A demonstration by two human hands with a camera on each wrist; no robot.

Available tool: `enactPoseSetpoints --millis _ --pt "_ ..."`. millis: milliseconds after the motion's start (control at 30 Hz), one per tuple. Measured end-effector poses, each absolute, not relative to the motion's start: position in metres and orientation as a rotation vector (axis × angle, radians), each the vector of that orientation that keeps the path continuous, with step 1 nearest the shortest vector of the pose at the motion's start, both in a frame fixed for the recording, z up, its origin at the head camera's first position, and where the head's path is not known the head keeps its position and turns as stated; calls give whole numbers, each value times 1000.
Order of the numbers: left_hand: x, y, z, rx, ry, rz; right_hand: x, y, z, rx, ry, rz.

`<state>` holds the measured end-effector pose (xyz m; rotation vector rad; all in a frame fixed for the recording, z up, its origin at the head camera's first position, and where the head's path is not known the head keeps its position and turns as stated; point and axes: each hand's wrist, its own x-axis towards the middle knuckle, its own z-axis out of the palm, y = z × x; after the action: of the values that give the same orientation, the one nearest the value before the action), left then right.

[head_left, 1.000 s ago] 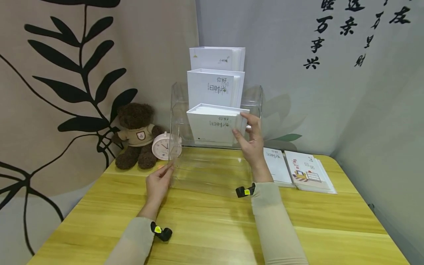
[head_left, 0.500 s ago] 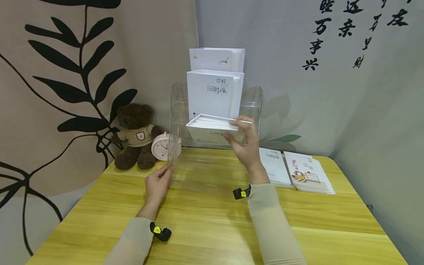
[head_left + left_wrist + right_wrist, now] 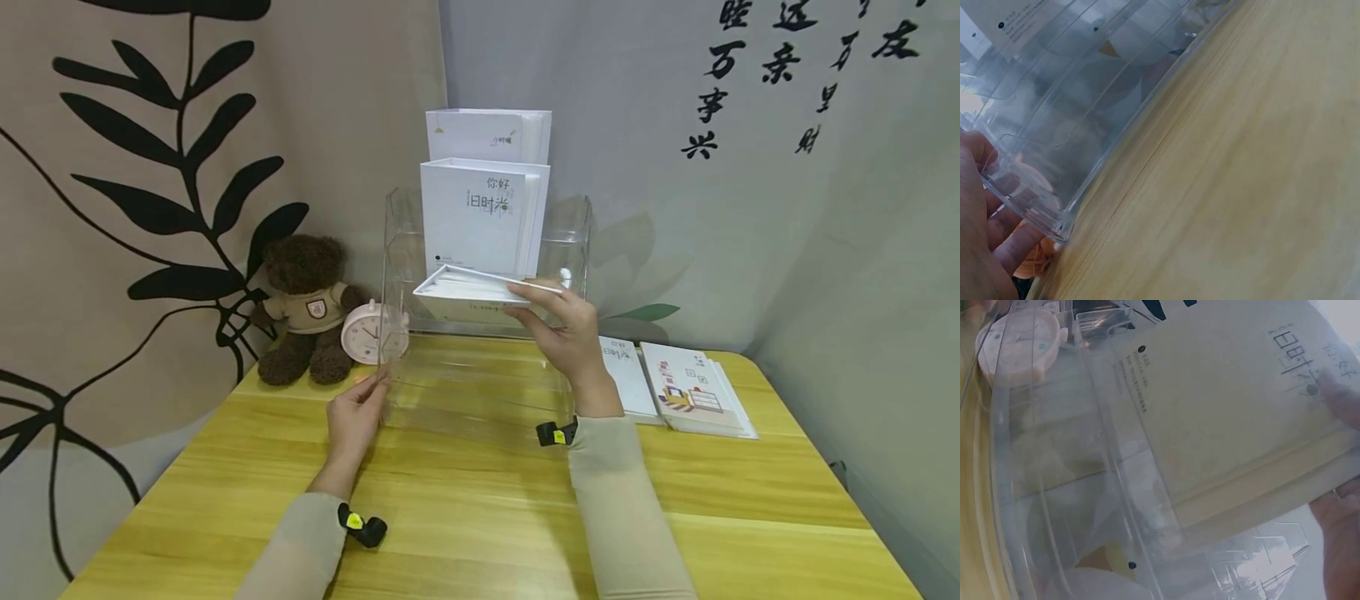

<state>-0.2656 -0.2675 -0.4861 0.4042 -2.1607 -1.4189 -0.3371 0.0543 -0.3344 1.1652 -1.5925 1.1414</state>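
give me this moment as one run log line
left hand: grips clear rack | right hand: pinches tilted book | behind it: two white books standing

White book [image 3: 471, 295] tilted at clear rack [image 3: 1094, 112].

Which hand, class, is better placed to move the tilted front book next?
Probably the right hand: it pinches the front book at one end, while the left hand holds the clear rack at its side, apart from the book.
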Motion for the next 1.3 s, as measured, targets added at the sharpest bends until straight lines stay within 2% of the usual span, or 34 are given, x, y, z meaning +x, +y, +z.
enactPoseSetpoints --millis 800,1033,1300 --pt "-266 -270 -486 397 -2139 -1496 -335 43 -338 1071 -1454 1494" --pt "-267 -268 -484 407 -2132 -1526 -312 48 -323 1008 -1314 1697" --pt "-264 -272 -485 389 -2155 -1561 -279 56 -303 687 -1423 2029"
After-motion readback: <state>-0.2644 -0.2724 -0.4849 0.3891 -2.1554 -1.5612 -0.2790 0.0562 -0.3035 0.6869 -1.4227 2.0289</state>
